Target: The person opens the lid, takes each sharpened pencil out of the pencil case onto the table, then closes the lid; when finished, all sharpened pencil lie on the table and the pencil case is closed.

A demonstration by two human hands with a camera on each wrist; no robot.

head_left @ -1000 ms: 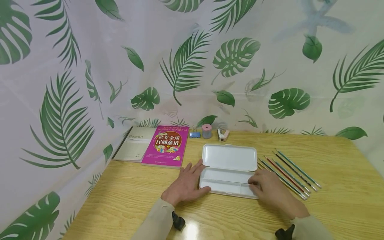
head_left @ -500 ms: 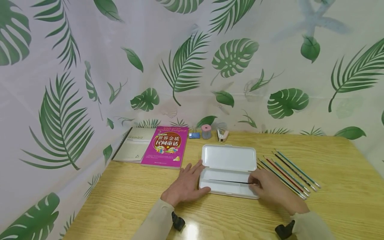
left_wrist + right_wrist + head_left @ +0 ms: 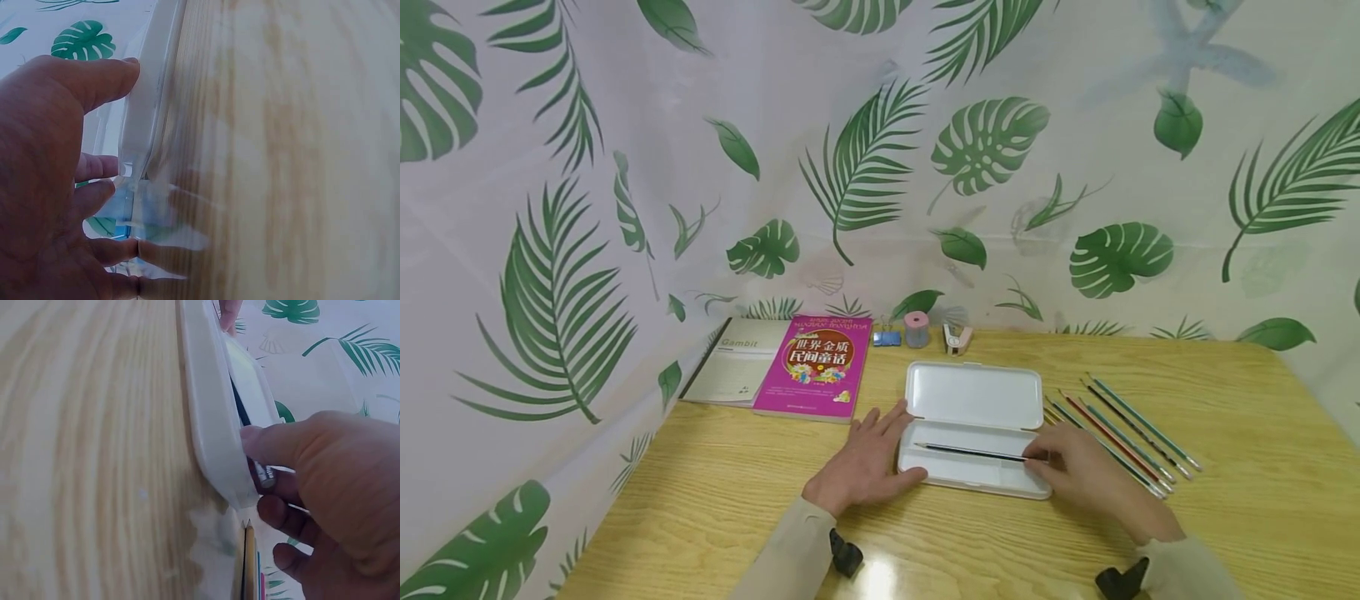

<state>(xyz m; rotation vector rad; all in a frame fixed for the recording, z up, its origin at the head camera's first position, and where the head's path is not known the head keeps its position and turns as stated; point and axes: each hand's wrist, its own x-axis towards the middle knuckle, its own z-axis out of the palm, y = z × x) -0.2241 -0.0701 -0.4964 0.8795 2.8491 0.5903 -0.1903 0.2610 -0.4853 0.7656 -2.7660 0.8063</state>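
In the head view a white pencil case (image 3: 951, 477) lies with its lid (image 3: 973, 393) raised back. My left hand (image 3: 865, 460) rests at its left end, fingers extended; the left wrist view has the thumb tip against the case's front wall (image 3: 149, 100). With thumb and forefinger, my right hand (image 3: 1086, 477) pinches a dark pencil (image 3: 972, 452) close to its rear end. The pencil stretches leftward over the case's inside, its tip toward the left end. From the right wrist, the silvery pencil end (image 3: 267, 479) sticks out below the thumb, by the case's right end.
Several pencils (image 3: 1123, 433) lie slanted on the table right of the case. Behind it stand a stapler (image 3: 957, 338), a pink-topped spool-like item (image 3: 917, 328) and a blue binder clip (image 3: 887, 337). Back left are a magenta book (image 3: 812, 367) and a pale Gambit notebook (image 3: 722, 367).
The dark pencil, out of sight in the case a second ago, now shows along the case's inside. My right hand has shifted slightly right; the left hand has stayed put.
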